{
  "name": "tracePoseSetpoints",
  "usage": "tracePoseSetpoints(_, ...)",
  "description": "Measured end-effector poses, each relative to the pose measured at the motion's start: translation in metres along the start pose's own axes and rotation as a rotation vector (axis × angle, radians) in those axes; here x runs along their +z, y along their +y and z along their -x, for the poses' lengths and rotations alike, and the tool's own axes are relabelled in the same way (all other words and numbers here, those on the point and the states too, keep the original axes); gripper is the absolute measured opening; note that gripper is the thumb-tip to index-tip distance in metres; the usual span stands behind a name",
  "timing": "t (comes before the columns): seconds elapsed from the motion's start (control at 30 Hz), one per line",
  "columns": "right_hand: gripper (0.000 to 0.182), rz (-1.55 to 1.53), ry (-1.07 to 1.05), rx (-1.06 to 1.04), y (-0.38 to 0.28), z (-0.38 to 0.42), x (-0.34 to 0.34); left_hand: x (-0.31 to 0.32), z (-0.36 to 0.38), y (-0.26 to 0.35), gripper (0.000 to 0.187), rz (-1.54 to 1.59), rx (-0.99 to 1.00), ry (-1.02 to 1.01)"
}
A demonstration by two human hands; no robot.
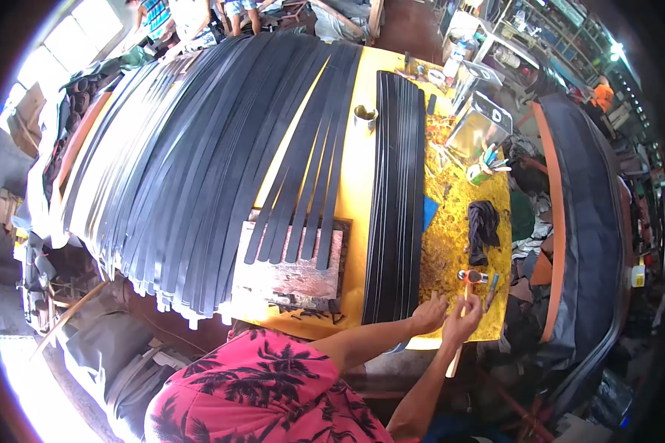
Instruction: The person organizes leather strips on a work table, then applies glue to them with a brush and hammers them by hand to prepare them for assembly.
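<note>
My right hand [463, 323] is closed around the wooden handle of a hammer [473, 277], whose metal head with an orange part points away from me near the table's front right corner. My left hand [429, 316] is just to its left, over the table's front edge, fingers loosely bent, with nothing visible in it. A slim dark tool [491, 292] lies right of the hammer head. To the left of my hands runs a stack of long black strips [394, 199]. Several loose black strips [292, 221] end on a worn pinkish board [295, 279].
Many black strips [192, 162] cover the left of the yellow table [451, 258]. A black cloth [483, 229], a cup of pens [484, 170], a metal can [364, 116] and a blue piece [429, 212] are on it. Other people [155, 18] stand at the far end.
</note>
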State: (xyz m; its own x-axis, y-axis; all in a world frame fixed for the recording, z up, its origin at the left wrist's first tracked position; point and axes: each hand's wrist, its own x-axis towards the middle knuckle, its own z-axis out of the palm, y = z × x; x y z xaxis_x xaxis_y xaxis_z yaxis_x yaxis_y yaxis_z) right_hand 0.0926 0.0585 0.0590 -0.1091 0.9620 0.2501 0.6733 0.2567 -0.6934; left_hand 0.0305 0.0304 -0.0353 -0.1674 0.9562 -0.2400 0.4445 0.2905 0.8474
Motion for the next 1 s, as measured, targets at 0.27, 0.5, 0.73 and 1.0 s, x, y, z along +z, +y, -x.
tracePoseSetpoints(0.27, 0.018, -0.198, -0.421, -0.310, -0.141, 0.033, 0.122, -0.183, 0.133, -0.045, 0.024, 0.041, 0.160, 0.174)
tracePoseSetpoints(0.5, 0.028, 0.189, -0.396, -0.606, -0.194, 0.085, 0.245, -0.346, 0.208, -0.229, 0.037, -0.357, -0.131, 0.986)
tracePoseSetpoints(0.73, 0.039, 0.226, -0.556, -0.270, -0.244, 0.089, 0.256, -0.369, 0.207, -0.270, 0.032, -0.145, -0.059, 0.826)
tracePoseSetpoints(1.0, 0.056, 0.196, -0.568, -0.202, -0.239, 0.094, 0.290, -0.406, 0.174, -0.239, 0.067, 0.036, -0.481, 0.458)
